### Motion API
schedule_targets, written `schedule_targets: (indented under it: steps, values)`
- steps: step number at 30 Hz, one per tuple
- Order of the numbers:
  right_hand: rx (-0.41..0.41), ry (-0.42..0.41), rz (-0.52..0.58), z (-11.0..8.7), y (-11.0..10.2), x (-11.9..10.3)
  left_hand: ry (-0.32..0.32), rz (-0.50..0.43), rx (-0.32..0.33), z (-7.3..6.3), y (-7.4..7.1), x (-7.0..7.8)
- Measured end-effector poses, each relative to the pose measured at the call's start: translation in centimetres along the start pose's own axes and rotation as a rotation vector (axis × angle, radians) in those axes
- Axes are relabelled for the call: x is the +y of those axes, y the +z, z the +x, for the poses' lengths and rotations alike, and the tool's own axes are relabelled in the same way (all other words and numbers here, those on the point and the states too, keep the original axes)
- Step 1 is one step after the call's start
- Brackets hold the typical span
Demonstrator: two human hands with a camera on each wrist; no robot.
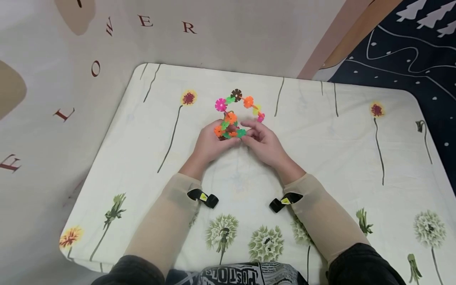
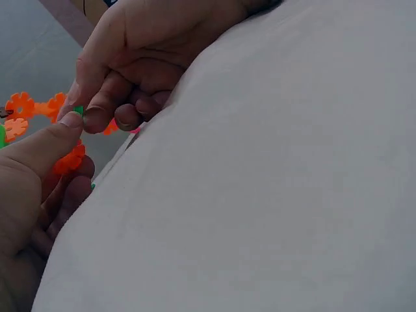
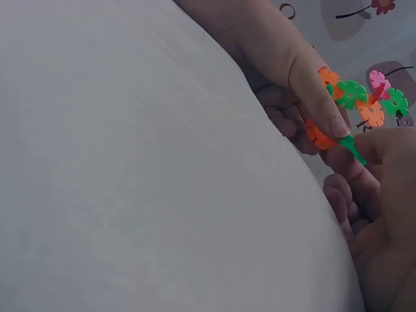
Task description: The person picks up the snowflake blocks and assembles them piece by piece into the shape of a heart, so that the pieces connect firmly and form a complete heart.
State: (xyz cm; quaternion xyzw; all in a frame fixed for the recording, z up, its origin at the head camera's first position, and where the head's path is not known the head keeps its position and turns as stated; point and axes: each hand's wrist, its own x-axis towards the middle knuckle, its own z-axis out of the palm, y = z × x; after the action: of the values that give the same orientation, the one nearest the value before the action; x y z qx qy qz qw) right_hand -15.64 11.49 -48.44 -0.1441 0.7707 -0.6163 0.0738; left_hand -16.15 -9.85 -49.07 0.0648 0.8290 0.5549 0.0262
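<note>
A chain of notched plastic snowflake discs in orange, green, pink, yellow and brown (image 1: pixel 236 94) is held between both hands over the table. My left hand (image 1: pixel 210 142) grips its near part, thumb on top beside an orange disc (image 3: pixel 320 135). My right hand (image 1: pixel 265 144) pinches a green disc (image 1: pixel 241 133) between thumb and index finger, right at the left thumb tip. From the hands the rest of the chain arches away and to the right, ending in a pink disc (image 1: pixel 261 117). Fingers cover part of the near discs.
The table (image 1: pixel 320 150) has a white cloth printed with flowers and dandelions. A pale wall (image 1: pixel 228 47) with printed letters stands behind and to the left; a dark patterned cloth (image 1: pixel 392 55) is at the far right. Each wrist wears a black strap with a small camera (image 1: pixel 211 201).
</note>
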Motion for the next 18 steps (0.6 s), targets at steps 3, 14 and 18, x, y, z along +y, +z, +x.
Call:
schedule_targets:
  steps: [3, 14, 18]
  values:
    - [0.064, -0.054, -0.019, 0.07, 0.11, 0.28, -0.064, -0.064, 0.045, 0.01, -0.01, 0.03]
    - [-0.303, -0.203, -0.762, -0.24, 0.05, 0.40, -0.097, -0.257, 0.144, 0.25, -0.10, -0.17]
    - [-0.297, -0.234, -0.796, -0.11, 0.11, 0.41, -0.100, -0.304, 0.165, 0.36, -0.21, -0.24]
